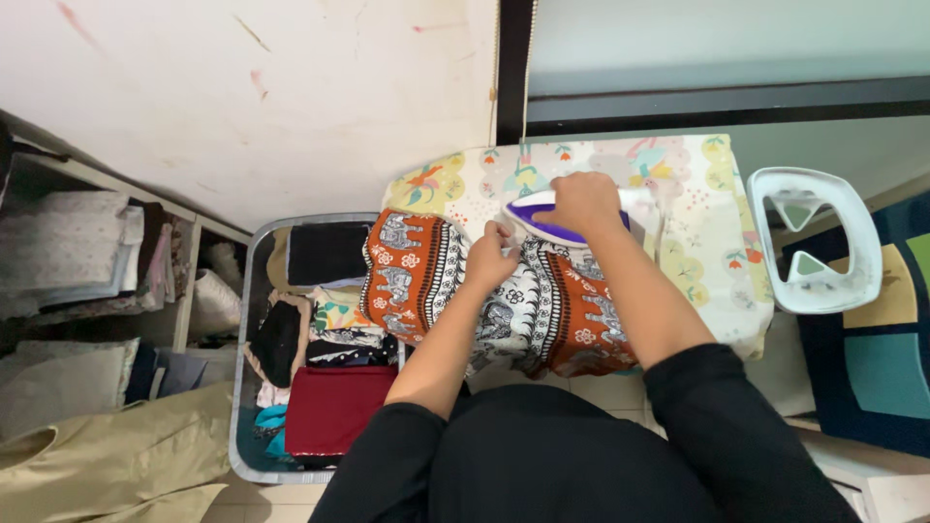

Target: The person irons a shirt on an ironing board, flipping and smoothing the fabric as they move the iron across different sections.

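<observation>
Closest to the camera are the person's black sleeves, pushed up, with both bare arms reaching forward over the ironing board (697,261). The board has a pale cover with flowers and birds on it.

The left hand (491,254) rests on an orange, black and white cloth with elephants (504,300). Its fingers are bent and pinch a bit of the cloth near the nose of the iron. The cloth lies across the left half of the board and hangs over the near edge.

The right hand (583,203) is just past the left one. It is wrapped tight around the handle of a purple and white iron (552,221). The iron sits flat on the cloth, with its pointed end toward the left hand.

To the left of the board stands a grey basket (242,329) full of folded clothes, with a red piece near the front and a black piece at the back. Further left are shelves (184,291) with more folded cloth.

At the right end of the board is a white iron rest (862,242). Behind it all is a pale wall (291,97)
</observation>
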